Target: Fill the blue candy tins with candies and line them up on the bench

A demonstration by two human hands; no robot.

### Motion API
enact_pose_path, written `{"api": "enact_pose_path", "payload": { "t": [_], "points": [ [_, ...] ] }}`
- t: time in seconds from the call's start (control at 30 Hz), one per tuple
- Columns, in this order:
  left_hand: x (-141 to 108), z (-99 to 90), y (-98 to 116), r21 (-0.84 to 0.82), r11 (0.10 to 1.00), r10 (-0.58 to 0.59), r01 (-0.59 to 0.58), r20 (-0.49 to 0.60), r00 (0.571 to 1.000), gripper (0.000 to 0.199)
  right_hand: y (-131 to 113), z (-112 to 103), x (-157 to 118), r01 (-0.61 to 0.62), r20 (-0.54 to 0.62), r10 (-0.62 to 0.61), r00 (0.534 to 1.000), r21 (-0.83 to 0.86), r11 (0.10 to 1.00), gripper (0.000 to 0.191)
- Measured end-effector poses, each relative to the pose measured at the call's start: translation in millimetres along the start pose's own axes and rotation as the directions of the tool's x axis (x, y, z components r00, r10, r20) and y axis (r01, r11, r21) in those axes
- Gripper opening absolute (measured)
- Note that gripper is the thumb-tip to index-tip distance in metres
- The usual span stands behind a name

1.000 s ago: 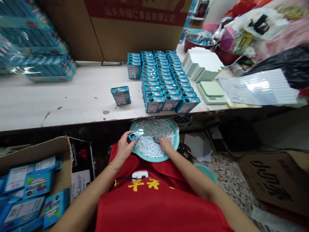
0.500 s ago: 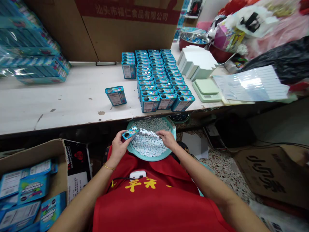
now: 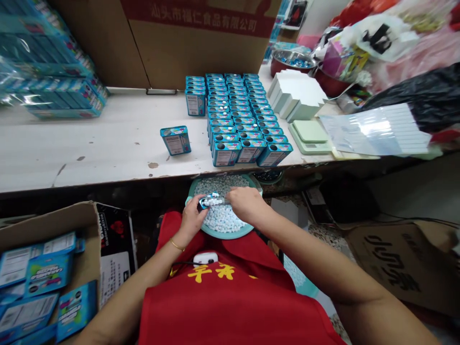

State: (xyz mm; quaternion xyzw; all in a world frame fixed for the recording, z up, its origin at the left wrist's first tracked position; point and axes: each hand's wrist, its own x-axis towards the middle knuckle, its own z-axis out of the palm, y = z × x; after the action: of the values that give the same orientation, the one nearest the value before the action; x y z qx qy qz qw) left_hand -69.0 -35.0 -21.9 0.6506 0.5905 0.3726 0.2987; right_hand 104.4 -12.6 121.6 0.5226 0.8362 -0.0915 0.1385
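In my left hand [image 3: 192, 219] is a small blue candy tin [image 3: 202, 204], tilted over the basin, its fingers wrapped round the lower end. White candies [image 3: 212, 200] lie heaped at the tin's opening. My right hand [image 3: 247, 203] is closed on a narrow scoop [image 3: 224, 201], whose front end meets the tin's top; candies hide most of its shape. Beneath both hands sits a turquoise basin [image 3: 230, 235] holding loose white candies [image 3: 223, 221]. One blue tin [image 3: 176, 141] stands alone on the table, left of the rows of blue tins [image 3: 240, 127].
The white table [image 3: 118, 143] has a worn front edge above the basin. On it are a green scale [image 3: 309, 136], white cartons [image 3: 298, 93] and wrapped blue packs [image 3: 68, 98]. An open cardboard box [image 3: 81, 218] with blue packets stands at lower left.
My right hand has moved the candy-loaded scoop left and up to the tin. The tin has shifted slightly right, and candies now cover its opening.
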Motion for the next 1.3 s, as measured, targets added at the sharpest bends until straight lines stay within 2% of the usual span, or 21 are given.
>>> {"api": "enact_pose_path", "payload": {
  "t": [0.13, 0.3, 0.47, 0.57, 0.7, 0.8, 0.87, 0.97, 1.07, 1.17, 1.23, 1.3],
  "points": [
    [-0.7, -5.6, 0.4, -0.068, 0.997, -0.044, 0.044, -0.003, 0.999, 0.033, 6.0, -6.4, -10.3, -0.032, -0.008, 0.032, 0.999, -0.072, 0.997, 0.032],
    [-2.6, -10.3, 1.6, -0.181, 0.979, -0.094, 0.09, -0.014, 0.995, 0.034, 25.3, 3.6, -15.8, -0.139, -0.03, 0.137, 0.99, -0.095, 0.986, 0.037],
    [-5.4, -6.1, 2.3, -0.293, 0.953, -0.092, 0.075, -0.047, 0.995, 0.036, 11.5, 18.3, -13.9, -0.085, -0.085, 0.078, 0.993, -0.089, 0.992, 0.034],
    [-5.8, -5.6, 4.4, -0.345, 0.937, -0.092, 0.058, -0.083, 0.992, 0.035, 1.1, 19.6, -14.5, -0.029, -0.116, 0.019, 0.993, -0.085, 0.996, 0.033],
    [-4.6, -8.2, 5.5, -0.386, 0.92, -0.11, 0.064, -0.098, 0.989, 0.036, 8.1, 14.4, -19.2, -0.06, -0.172, 0.044, 0.984, -0.093, 0.994, 0.034],
    [-3.7, -7.4, 4.8, -0.405, 0.911, -0.126, 0.077, -0.095, 0.988, 0.037, 15.0, 14.1, -21.5, -0.099, -0.173, 0.079, 0.982, -0.107, 0.989, 0.034],
    [-3.6, -6.3, 5.8, -0.411, 0.908, -0.132, 0.079, -0.103, 0.986, 0.037, 12.5, 16.3, -20.9, -0.083, -0.175, 0.063, 0.983, -0.109, 0.991, 0.034],
    [-2.6, -10.9, 12.0, -0.339, 0.937, -0.131, 0.087, -0.109, 0.985, 0.035, 3.2, 18.7, -19.2, -0.04, -0.184, 0.021, 0.983, -0.099, 0.994, 0.033],
    [2.7, -26.9, 22.1, -0.185, 0.982, -0.07, 0.048, -0.113, 0.991, 0.033, 2.7, 16.6, -21.0, -0.069, -0.21, 0.054, 0.976, -0.062, 0.996, 0.034],
    [12.5, -46.7, 31.3, -0.01, 0.997, 0.079, -0.081, -0.102, 0.992, 0.035, 15.7, 16.5, -26.5, -0.116, -0.293, 0.109, 0.95, -0.008, 0.993, 0.037],
    [19.2, -56.3, 34.9, 0.083, 0.978, 0.193, -0.191, -0.017, 0.981, 0.038, 26.9, 21.5, -30.0, -0.134, -0.347, 0.135, 0.928, 0.027, 0.991, 0.037],
    [24.3, -62.6, 37.0, 0.131, 0.956, 0.258, -0.264, 0.058, 0.964, 0.041, 36.9, 30.2, -32.4, -0.161, -0.374, 0.172, 0.911, 0.06, 0.985, 0.037]
  ]
}}
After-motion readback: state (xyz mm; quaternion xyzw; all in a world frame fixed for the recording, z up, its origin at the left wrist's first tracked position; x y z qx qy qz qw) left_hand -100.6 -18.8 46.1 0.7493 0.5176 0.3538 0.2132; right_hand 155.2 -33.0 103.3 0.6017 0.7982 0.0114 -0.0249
